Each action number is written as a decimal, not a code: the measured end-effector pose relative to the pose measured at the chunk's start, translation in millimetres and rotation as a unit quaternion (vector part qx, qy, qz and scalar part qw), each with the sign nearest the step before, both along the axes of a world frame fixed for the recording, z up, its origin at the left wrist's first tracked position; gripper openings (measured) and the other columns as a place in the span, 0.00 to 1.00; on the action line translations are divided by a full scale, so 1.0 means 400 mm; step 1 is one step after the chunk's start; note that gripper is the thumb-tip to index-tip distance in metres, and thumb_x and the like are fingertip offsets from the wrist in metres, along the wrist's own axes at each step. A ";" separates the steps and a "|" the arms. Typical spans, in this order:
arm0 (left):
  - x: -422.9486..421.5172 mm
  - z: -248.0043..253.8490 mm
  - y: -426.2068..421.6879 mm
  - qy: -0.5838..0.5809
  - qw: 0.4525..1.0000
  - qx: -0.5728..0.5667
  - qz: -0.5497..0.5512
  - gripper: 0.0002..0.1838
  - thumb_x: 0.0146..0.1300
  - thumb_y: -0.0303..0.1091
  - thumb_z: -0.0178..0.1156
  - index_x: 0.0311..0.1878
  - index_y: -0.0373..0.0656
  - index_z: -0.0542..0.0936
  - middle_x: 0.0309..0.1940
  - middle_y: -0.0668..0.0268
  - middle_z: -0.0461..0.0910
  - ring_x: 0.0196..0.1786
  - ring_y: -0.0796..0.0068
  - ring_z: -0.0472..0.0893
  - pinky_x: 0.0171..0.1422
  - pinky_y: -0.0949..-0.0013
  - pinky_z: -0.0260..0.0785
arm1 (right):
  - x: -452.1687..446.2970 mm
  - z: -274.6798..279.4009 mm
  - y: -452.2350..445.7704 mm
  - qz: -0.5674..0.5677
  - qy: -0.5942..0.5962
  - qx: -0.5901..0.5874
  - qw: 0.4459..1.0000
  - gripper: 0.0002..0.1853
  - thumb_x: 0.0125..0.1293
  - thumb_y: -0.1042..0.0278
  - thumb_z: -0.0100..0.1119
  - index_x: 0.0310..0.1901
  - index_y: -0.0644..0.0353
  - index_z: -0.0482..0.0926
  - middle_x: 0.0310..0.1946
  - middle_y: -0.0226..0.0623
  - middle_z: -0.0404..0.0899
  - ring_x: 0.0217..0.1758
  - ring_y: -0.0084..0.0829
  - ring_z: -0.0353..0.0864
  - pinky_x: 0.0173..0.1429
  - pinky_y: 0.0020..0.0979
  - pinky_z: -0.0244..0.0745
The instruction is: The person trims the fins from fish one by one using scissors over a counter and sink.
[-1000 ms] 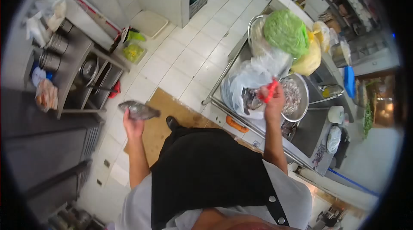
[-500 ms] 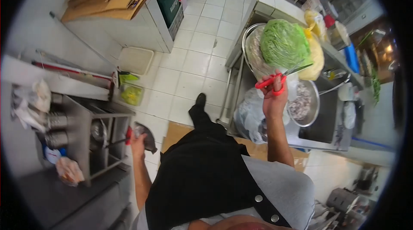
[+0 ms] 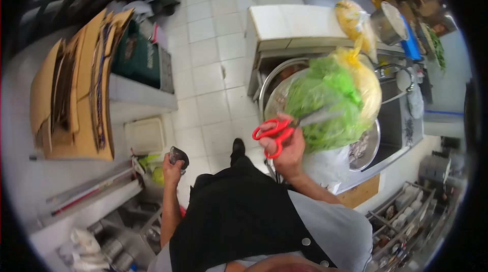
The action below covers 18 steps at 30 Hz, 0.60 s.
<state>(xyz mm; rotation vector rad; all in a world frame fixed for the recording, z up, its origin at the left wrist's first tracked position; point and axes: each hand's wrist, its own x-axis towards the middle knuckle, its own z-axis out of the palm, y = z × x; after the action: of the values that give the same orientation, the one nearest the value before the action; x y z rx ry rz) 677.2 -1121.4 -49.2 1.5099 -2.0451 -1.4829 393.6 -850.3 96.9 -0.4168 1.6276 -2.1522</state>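
My left hand [image 3: 173, 170] is closed around a dark fish [image 3: 179, 157], held low over the floor at the left. In my right hand [image 3: 291, 155] are red-handled scissors [image 3: 278, 132], their blades pointing right across a green plastic bag [image 3: 325, 104]. Fingers of that hand pass around the red handles. The green bag lies on the metal sink counter, with a yellow bag [image 3: 367, 86] against its right side. Behind them a metal bowl [image 3: 374, 145] with pale, small pieces is partly hidden.
Folded cardboard [image 3: 84, 89] leans at the left beside a dark green crate [image 3: 136, 58]. A white-tiled ledge [image 3: 295, 22] adjoins the sink counter. Tiled floor [image 3: 208, 68] runs ahead. A metal rack [image 3: 406, 211] stands at the lower right, and a pale tray [image 3: 145, 136] lies at the left.
The view has turned and moved forward, bringing the cardboard and ledge closer. Both hands keep their hold on fish and scissors; the scissors now show in front of the green bag.
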 end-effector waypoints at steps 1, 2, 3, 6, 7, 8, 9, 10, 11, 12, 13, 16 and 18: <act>-0.061 -0.035 -0.047 0.012 1.000 0.006 -0.013 0.17 0.55 0.25 0.67 0.48 0.38 0.78 0.38 0.64 0.83 0.40 0.73 0.81 0.49 0.66 0.77 | -0.005 -0.005 0.002 -0.015 0.032 0.010 0.999 0.40 0.63 0.77 0.78 0.71 0.66 0.62 0.57 0.45 0.82 0.58 0.34 0.84 0.67 0.39 0.80; -0.116 -0.085 -0.105 0.025 0.999 0.010 -0.041 0.18 0.55 0.25 0.68 0.49 0.38 0.78 0.38 0.63 0.84 0.40 0.71 0.82 0.50 0.65 0.77 | -0.009 -0.001 -0.001 -0.021 0.014 0.015 1.000 0.42 0.62 0.78 0.78 0.73 0.65 0.60 0.61 0.48 0.81 0.62 0.38 0.83 0.69 0.41 0.79; -0.178 -0.118 -0.148 0.038 0.997 0.014 -0.069 0.19 0.55 0.26 0.68 0.50 0.37 0.79 0.39 0.62 0.85 0.41 0.70 0.83 0.51 0.64 0.78 | -0.018 0.010 -0.010 -0.034 0.024 0.020 0.999 0.42 0.62 0.78 0.78 0.73 0.65 0.60 0.61 0.48 0.81 0.62 0.38 0.83 0.69 0.41 0.79; -0.425 -0.109 -0.248 0.035 0.990 -0.036 -0.128 0.20 0.55 0.28 0.69 0.51 0.37 0.79 0.40 0.58 0.86 0.43 0.66 0.85 0.52 0.62 0.78 | -0.045 0.035 -0.050 -0.090 -0.043 -0.022 0.995 0.43 0.63 0.77 0.77 0.74 0.64 0.59 0.68 0.54 0.76 0.65 0.40 0.82 0.71 0.42 0.78; -0.499 -0.117 -0.281 0.039 0.986 -0.053 -0.151 0.20 0.55 0.29 0.69 0.51 0.38 0.80 0.40 0.57 0.87 0.43 0.65 0.85 0.52 0.62 0.79 | -0.053 0.032 -0.062 -0.100 -0.036 -0.018 0.994 0.43 0.63 0.77 0.77 0.74 0.64 0.59 0.68 0.54 0.76 0.65 0.40 0.82 0.71 0.42 0.78; -0.572 -0.128 -0.311 0.046 0.985 -0.048 -0.159 0.20 0.55 0.29 0.69 0.51 0.38 0.80 0.40 0.57 0.87 0.43 0.65 0.85 0.52 0.62 0.79 | -0.062 0.024 -0.073 -0.115 -0.032 -0.027 0.992 0.44 0.63 0.76 0.78 0.74 0.64 0.59 0.69 0.55 0.76 0.66 0.41 0.82 0.71 0.43 0.78; -0.646 -0.143 -0.343 0.055 0.983 -0.051 -0.169 0.19 0.55 0.30 0.69 0.51 0.38 0.80 0.40 0.57 0.87 0.43 0.65 0.86 0.52 0.62 0.79 | -0.077 0.018 -0.092 -0.131 -0.028 -0.037 0.990 0.44 0.63 0.75 0.78 0.74 0.64 0.58 0.69 0.56 0.75 0.66 0.41 0.82 0.71 0.43 0.78; -0.716 -0.162 -0.376 0.063 0.980 -0.052 -0.180 0.19 0.55 0.30 0.69 0.50 0.38 0.80 0.40 0.56 0.87 0.43 0.64 0.86 0.52 0.62 0.79 | -0.094 0.020 -0.118 -0.156 -0.010 -0.017 0.988 0.44 0.63 0.74 0.78 0.75 0.63 0.58 0.70 0.57 0.75 0.67 0.42 0.81 0.71 0.42 0.78; -0.782 -0.181 -0.408 0.065 0.978 -0.046 -0.191 0.19 0.55 0.30 0.69 0.50 0.38 0.80 0.40 0.56 0.87 0.43 0.64 0.86 0.52 0.62 0.79 | -0.119 0.024 -0.145 -0.166 -0.009 -0.012 0.986 0.44 0.63 0.74 0.78 0.75 0.63 0.58 0.70 0.57 0.75 0.67 0.42 0.81 0.71 0.42 0.78; -0.850 -0.206 -0.441 0.073 0.976 -0.026 -0.203 0.19 0.55 0.31 0.69 0.50 0.38 0.80 0.40 0.56 0.87 0.43 0.64 0.86 0.52 0.62 0.79 | -0.150 0.029 -0.175 -0.204 0.009 0.016 0.979 0.44 0.63 0.72 0.79 0.75 0.63 0.58 0.70 0.57 0.74 0.67 0.42 0.82 0.70 0.42 0.78; -0.907 -0.234 -0.473 0.079 0.973 -0.005 -0.217 0.19 0.55 0.31 0.69 0.50 0.39 0.80 0.40 0.57 0.87 0.43 0.64 0.86 0.52 0.62 0.79 | -0.180 0.037 -0.207 -0.243 0.026 0.045 0.969 0.45 0.64 0.70 0.79 0.75 0.64 0.58 0.70 0.57 0.74 0.66 0.42 0.82 0.69 0.41 0.78; -1.086 -0.300 -0.552 0.084 0.961 -0.006 -0.265 0.19 0.54 0.32 0.69 0.49 0.39 0.80 0.38 0.58 0.87 0.41 0.63 0.86 0.51 0.61 0.79 | -0.310 0.025 -0.312 -0.326 0.055 0.085 0.940 0.45 0.64 0.65 0.80 0.74 0.66 0.58 0.70 0.55 0.74 0.68 0.41 0.80 0.71 0.41 0.76; -1.190 -0.304 -0.595 0.057 0.952 0.010 -0.302 0.21 0.53 0.33 0.70 0.50 0.39 0.79 0.39 0.57 0.88 0.42 0.62 0.86 0.51 0.60 0.79 | -0.402 0.027 -0.394 -0.387 0.085 0.112 0.911 0.46 0.63 0.64 0.80 0.74 0.68 0.59 0.69 0.53 0.75 0.69 0.41 0.78 0.74 0.43 0.73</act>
<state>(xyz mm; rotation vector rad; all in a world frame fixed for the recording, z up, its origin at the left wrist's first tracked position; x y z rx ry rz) 201.2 -1359.5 -170.8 0.7948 -2.5545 -1.7313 232.7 -1007.8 107.7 0.1632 2.4052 -2.4437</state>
